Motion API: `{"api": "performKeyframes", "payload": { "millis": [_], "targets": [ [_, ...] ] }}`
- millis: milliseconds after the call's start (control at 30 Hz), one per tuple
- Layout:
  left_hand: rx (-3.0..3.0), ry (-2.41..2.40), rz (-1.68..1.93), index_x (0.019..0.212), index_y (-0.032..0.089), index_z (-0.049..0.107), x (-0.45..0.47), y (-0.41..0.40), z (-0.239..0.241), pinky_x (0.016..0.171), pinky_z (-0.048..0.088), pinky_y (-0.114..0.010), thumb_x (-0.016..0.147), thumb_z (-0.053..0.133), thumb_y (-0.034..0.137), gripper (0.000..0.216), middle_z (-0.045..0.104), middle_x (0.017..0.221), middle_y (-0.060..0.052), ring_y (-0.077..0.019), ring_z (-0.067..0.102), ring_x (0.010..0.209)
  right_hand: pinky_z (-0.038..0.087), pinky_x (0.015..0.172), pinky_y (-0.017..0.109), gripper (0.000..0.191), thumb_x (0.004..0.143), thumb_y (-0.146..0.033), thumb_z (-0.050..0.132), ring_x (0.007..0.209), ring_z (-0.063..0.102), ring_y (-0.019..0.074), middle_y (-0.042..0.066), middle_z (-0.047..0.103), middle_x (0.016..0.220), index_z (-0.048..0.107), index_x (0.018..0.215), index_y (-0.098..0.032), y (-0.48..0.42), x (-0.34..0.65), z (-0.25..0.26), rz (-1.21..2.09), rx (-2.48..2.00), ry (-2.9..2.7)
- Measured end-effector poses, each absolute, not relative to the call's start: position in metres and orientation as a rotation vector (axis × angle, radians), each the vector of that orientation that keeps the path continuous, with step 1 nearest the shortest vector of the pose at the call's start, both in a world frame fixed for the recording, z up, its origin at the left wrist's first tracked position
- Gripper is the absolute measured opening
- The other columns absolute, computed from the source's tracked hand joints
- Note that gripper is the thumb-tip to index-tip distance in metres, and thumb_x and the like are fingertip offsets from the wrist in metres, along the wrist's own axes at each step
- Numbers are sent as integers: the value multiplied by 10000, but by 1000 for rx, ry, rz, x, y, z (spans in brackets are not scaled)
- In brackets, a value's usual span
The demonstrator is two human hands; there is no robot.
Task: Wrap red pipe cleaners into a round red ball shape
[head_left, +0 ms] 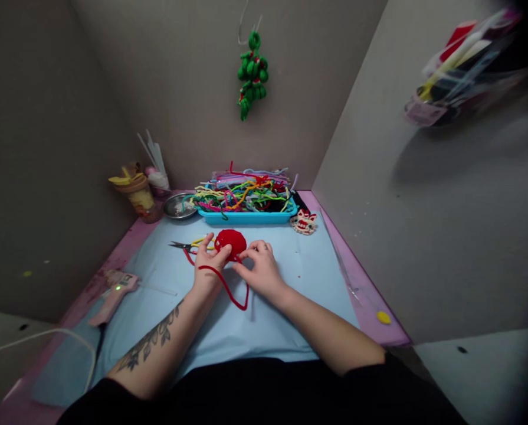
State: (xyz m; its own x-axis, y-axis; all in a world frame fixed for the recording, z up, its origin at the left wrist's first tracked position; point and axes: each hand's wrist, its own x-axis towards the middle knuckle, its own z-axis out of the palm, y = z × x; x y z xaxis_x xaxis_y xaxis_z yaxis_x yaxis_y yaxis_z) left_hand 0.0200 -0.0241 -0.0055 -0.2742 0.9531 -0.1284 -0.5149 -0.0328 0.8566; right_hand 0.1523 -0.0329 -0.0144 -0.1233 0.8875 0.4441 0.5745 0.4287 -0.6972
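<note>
A rounded red piece made of fuzzy pipe cleaner (231, 241) is held above the blue cloth. My left hand (207, 267) grips it from the left, thumb pressed on its near side. At its lower right edge, the thumb and fingers of my right hand (262, 267) pinch a red pipe cleaner (230, 298), whose bent free length loops down and back over my left wrist. The exact pinch point is partly hidden by my fingers. Just left of my left hand, small scissors (181, 245) with yellow handles lie on the cloth, blades pointing left.
Behind stands a blue tray (248, 218) heaped with colourful pipe cleaners, with a metal dish (179, 206) left and a cream-red animal-face piece (304, 222) right. A pink glue gun (115, 298) with a cable lies left. Grey walls enclose the table; a pen holder (427, 112) hangs right.
</note>
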Motion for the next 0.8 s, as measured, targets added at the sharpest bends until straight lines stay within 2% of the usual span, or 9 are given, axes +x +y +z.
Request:
{"api": "performKeyframes", "payload": {
  "millis": [100,167,233,333,433,567,700,800],
  "targets": [
    [624,1005,1620,1278,153,377,16,-22,-5,635,487,-222,560,800,184,834,681,717,-21,-110,631,581,400,866,362,25,697,-206,669,929,469,218,52,524,887,670,721,-212,-31,155,-18,474,-1273,-1864],
    [628,1005,1666,1256,157,391,11,-20,-3,628,485,-214,564,800,195,804,684,721,-22,-105,629,578,407,816,333,27,713,-214,643,863,493,192,39,528,837,659,696,-198,-27,162,-18,591,-1269,-1856],
    [619,1018,1710,1242,161,392,5,-17,-2,612,484,-210,557,804,197,800,686,724,-21,-105,627,567,404,713,289,117,726,-272,634,725,495,147,13,518,749,629,659,-176,-22,171,-17,820,-1263,-1842],
    [615,1051,1748,1225,171,396,-5,-11,-1,555,474,-201,560,802,195,779,680,712,-14,-106,616,527,319,544,240,264,722,-391,623,543,398,92,-36,454,579,561,610,-160,-12,188,-13,1281,-1259,-1830],
    [593,1049,1788,1183,184,415,-12,-6,0,573,499,-226,572,794,180,719,682,727,-18,-121,634,556,240,497,231,329,678,-445,655,484,314,63,-69,386,505,518,591,-159,-4,205,-10,1553,-1239,-1859],
    [521,1018,1841,1127,187,422,-19,-2,1,678,529,-270,578,787,145,661,691,795,-41,-143,668,672,230,494,223,338,646,-442,689,480,315,52,-72,399,491,534,593,-146,3,226,-5,1674,-1204,-1900],
    [532,1021,1860,1147,190,407,-22,0,-1,723,527,-280,589,797,174,681,688,823,-43,-137,667,689,213,446,210,314,624,-401,722,421,315,44,-79,415,440,538,596,-148,8,238,-3,1654,-1266,-1785],
    [532,988,1820,1164,192,420,-19,-3,-3,717,528,-271,596,800,179,684,689,848,-45,-131,666,687,276,438,204,290,615,-387,740,415,398,58,-59,500,463,578,656,-150,9,234,-3,1605,-1163,-1541]
  ]
}}
